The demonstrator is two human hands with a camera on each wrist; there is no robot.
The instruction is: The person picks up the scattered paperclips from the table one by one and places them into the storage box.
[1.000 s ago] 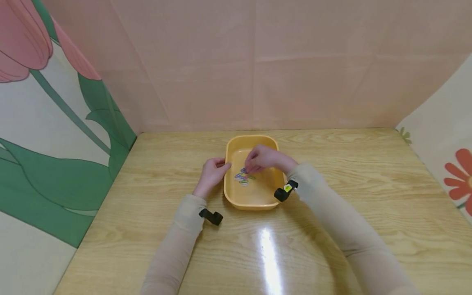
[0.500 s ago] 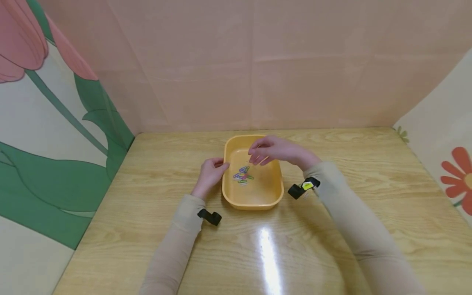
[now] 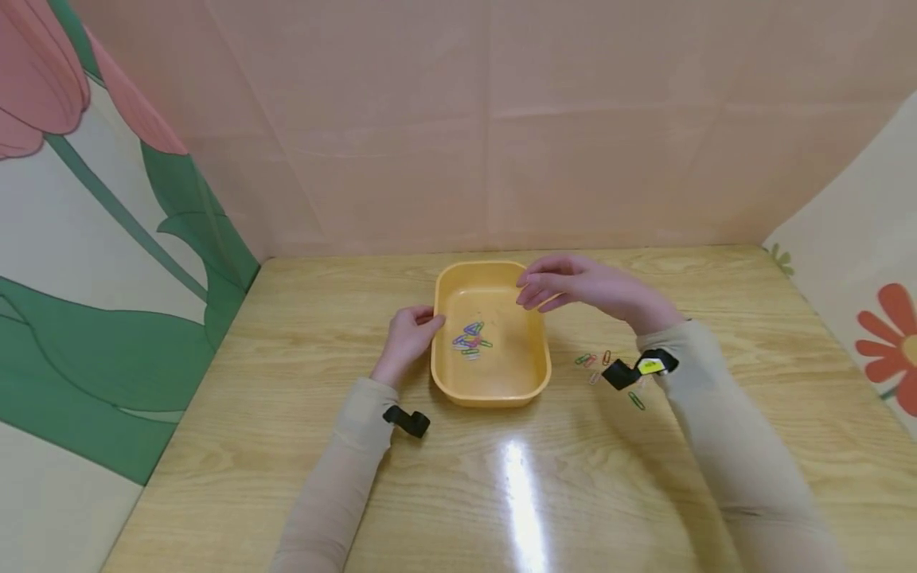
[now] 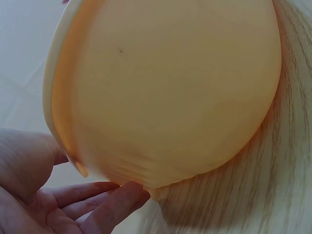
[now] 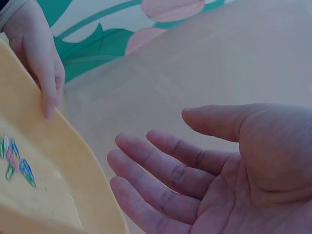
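Observation:
A yellow plastic tray (image 3: 512,370) with rounded corners stands on the table. My left hand (image 3: 407,341) grips its left wall, thumb over the rim and fingers along the outside, as the left wrist view shows up close on the tray wall (image 4: 195,97). Inside, towards the left, lies a small pile of coloured paper clips (image 3: 471,342). Above the tray's far right rim hovers my right hand (image 3: 576,288). Its fingers are relaxed and spread, and its palm holds nothing in the right wrist view (image 5: 204,180).
Several loose paper clips (image 3: 636,400) lie on the wooden table (image 3: 344,318) right of the tray, partly hidden under the right wrist's black camera strap (image 3: 655,364). A pink cloth backdrop (image 3: 487,159) rises behind the table, with flowered panels at both sides.
My right hand has come up from the paper clips in the tray and moved right to the far rim, its fingers loosening. More clips on the table show now. My left hand stays put.

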